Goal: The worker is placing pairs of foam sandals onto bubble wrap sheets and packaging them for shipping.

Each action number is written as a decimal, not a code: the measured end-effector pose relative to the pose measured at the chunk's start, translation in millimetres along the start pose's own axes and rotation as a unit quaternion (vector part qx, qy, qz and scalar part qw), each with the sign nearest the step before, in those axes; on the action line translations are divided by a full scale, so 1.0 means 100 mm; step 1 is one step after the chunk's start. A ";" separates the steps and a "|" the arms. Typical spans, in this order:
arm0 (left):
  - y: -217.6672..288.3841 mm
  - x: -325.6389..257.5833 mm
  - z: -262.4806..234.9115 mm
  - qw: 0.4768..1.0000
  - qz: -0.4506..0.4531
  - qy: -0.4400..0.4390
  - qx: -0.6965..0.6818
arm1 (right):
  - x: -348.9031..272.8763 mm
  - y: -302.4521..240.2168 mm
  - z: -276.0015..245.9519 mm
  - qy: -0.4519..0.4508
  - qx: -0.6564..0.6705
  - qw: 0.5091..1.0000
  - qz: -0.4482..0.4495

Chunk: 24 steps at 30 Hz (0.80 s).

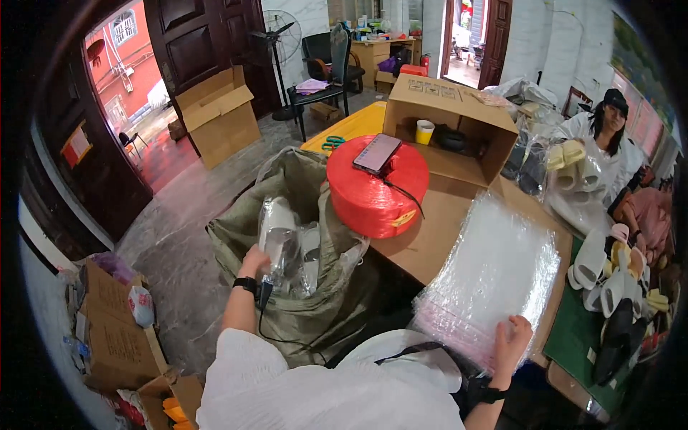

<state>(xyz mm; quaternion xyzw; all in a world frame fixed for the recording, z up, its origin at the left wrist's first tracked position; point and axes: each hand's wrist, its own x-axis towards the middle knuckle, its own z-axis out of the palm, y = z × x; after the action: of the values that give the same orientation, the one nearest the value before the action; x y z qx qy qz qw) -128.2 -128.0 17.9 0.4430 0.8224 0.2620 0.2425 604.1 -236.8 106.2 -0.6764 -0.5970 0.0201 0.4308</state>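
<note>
At the mouth of a green woven sack [240, 226], my left hand [256, 261] is closed on a clear plastic bag with pale slippers [278, 229] inside. Another bagged pair [309, 251] lies right beside it in the sack. My right hand [512, 337] is at the lower right corner of a stack of clear plastic bags [487, 258], its bent fingers pinching the edge of a bag. The stack's near end has a pinkish tint, and its far edge looks blurred. Cardboard lies under the stack.
A big red roll of plastic twine [358, 193] bears a phone [378, 153] with a cable. Behind are green-handled scissors [333, 142] and an open carton [451, 93] holding a yellow cup [424, 132]. Loose slippers [613, 287] crowd the right, near another person [609, 129]. Cartons [118, 337] stand left.
</note>
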 end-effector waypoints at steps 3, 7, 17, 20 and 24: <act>0.01 -0.04 0.04 0.972 -0.126 0.014 0.198 | -0.02 0.05 -0.02 -0.002 -0.002 1.000 0.006; 0.42 -0.15 -0.25 0.913 -0.177 -0.048 0.365 | -0.03 0.00 -0.06 -0.002 -0.001 1.000 0.028; -0.18 -0.19 0.88 0.814 -0.103 -0.230 0.524 | -0.01 0.04 -0.02 0.002 -0.004 0.999 0.041; -0.26 -0.07 1.12 0.793 -0.164 -0.212 0.546 | -0.04 0.01 -0.01 0.006 0.000 0.999 0.042; -0.70 -0.09 1.06 0.883 -0.197 0.033 0.424 | 0.00 -0.03 0.03 0.002 0.027 0.999 0.041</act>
<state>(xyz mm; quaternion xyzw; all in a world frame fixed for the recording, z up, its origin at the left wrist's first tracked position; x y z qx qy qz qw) -99.0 -145.3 -105.3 0.3238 0.9328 -0.1504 0.0502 600.0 -235.5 106.2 -0.6882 -0.5675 0.0522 0.4490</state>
